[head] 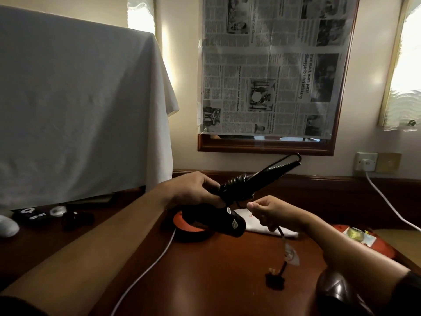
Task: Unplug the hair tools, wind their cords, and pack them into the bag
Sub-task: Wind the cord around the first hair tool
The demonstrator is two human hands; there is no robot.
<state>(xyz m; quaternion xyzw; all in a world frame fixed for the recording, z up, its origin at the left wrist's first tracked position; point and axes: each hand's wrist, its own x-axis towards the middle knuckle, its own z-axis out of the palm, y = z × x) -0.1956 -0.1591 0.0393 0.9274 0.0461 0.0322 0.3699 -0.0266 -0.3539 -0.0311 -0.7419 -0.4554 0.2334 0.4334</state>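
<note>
Winding black cord (280, 233) around hair straightener (257, 179), both hands gripping.

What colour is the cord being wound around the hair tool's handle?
Black, like the hair tool itself; the cord shows best in the head view.

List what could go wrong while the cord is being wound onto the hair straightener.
The plug dangles on loose cord below the right hand, so it may swing and knock the wooden desk. The coils on the straightener, held only by the left hand, could slip loose.
</note>
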